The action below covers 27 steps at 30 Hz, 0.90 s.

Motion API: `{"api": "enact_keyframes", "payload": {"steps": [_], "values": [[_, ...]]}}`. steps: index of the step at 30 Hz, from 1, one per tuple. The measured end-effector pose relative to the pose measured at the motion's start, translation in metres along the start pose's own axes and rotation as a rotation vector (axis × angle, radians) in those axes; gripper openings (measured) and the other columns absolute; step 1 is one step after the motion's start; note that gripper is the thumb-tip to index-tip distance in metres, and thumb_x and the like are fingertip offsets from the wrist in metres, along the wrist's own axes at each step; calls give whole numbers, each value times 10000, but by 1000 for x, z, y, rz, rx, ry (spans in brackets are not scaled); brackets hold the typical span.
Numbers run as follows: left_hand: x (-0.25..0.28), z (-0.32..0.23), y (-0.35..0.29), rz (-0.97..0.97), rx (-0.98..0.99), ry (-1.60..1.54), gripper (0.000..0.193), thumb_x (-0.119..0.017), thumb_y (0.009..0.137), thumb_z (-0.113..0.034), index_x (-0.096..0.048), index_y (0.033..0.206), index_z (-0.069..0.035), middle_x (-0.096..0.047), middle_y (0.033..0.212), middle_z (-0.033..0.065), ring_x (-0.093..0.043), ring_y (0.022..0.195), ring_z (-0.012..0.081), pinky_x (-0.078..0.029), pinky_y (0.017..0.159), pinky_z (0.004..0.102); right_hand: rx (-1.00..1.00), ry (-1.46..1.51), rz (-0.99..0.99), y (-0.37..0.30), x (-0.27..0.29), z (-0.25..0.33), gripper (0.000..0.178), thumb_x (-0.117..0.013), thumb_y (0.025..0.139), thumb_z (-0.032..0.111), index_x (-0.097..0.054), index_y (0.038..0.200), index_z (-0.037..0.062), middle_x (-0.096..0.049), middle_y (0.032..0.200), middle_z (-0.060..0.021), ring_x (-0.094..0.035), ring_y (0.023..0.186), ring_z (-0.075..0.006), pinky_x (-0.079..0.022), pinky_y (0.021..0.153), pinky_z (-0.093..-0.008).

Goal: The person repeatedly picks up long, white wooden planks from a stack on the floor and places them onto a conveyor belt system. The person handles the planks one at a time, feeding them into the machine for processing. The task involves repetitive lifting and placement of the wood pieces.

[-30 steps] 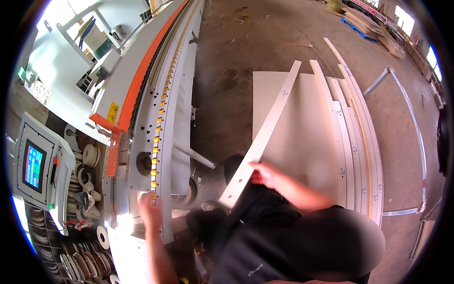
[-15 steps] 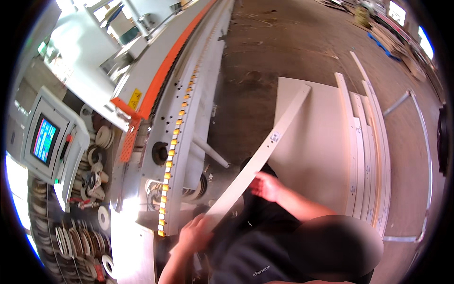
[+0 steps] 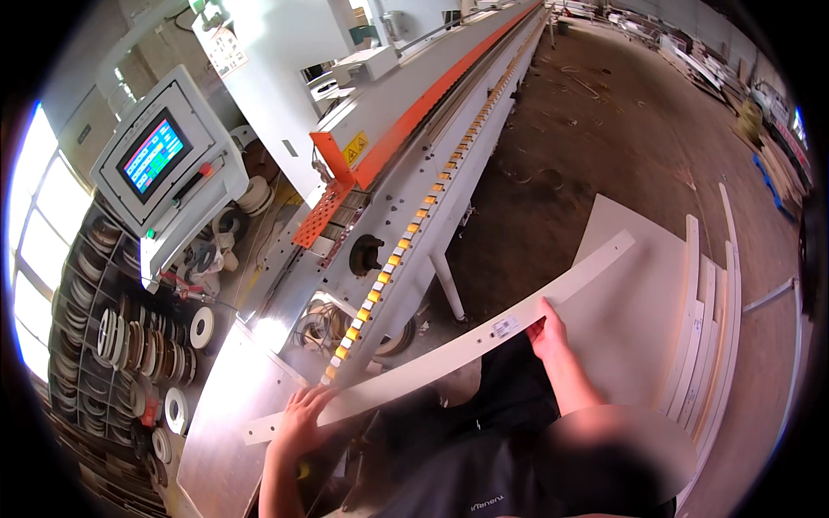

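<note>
A long, narrow pale board [image 3: 423, 369] with a small label and several round holes lies across in front of me, its right end higher in the picture. My left hand [image 3: 300, 418] grips it close to its left end, which is over the metal table [image 3: 220, 423] of the machine. Whether the board touches that table I cannot tell. Beyond the label, my right hand [image 3: 551, 337] holds the lower edge, thumb up against it and fingers partly hidden behind.
The long machine [image 3: 414, 186] has an orange guard and a row of yellow rollers [image 3: 393, 259]. At left are a control screen [image 3: 155, 154] and a rack of edging rolls [image 3: 112, 337]. A large pale panel [image 3: 626, 293] and several strips [image 3: 691, 328] stand at right.
My view has turned left. The board has swung from steep to flatter, and its left end now reaches over the metal table. Both hands still hold it.
</note>
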<state>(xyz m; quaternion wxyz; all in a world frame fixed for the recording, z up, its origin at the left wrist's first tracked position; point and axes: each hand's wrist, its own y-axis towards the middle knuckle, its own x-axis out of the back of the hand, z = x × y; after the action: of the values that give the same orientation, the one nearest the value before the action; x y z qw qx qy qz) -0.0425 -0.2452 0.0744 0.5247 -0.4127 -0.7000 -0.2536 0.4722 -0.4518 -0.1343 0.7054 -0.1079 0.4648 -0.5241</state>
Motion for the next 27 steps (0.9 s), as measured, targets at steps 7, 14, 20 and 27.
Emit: {"api": "enact_keyframes", "payload": {"steps": [7,14,20,27], "values": [[-34,-70,67,-172,-131,-34,704,-907,865,-401,-646,1446,-101,-585,1600,142,-559,1427,395,-473,1189,522,-150,-299,457,-109,-65,-59,331,-772,1057,315,-678,1307,120,-768,1203,-76,-768,1063,-232,-653,897,-441],[-38,-73,80,-384,-114,35,528,-947,776,-242,-725,1235,-106,-728,1275,104,-661,1203,354,-550,1033,485,-240,-551,971,-150,-104,-86,431,-737,1092,289,-661,1421,21,-732,1323,-76,-711,1177,-162,-571,974,-309],[-13,7,55,-518,-57,151,396,-901,783,-127,-752,1145,-69,-760,1262,156,-683,1192,384,-557,1045,489,85,-687,860,-97,-63,-65,397,-718,1092,218,-628,1415,7,-774,1262,-92,-728,1109,-144,-569,991,-311],[-6,148,10,-551,338,155,351,-821,896,-137,-741,1236,-96,-734,1341,128,-644,1249,387,-522,1082,486,414,-922,546,-51,13,-59,393,-837,1005,237,-705,1283,-7,-820,1074,-53,-727,936,-74,-570,884,-257]]}}
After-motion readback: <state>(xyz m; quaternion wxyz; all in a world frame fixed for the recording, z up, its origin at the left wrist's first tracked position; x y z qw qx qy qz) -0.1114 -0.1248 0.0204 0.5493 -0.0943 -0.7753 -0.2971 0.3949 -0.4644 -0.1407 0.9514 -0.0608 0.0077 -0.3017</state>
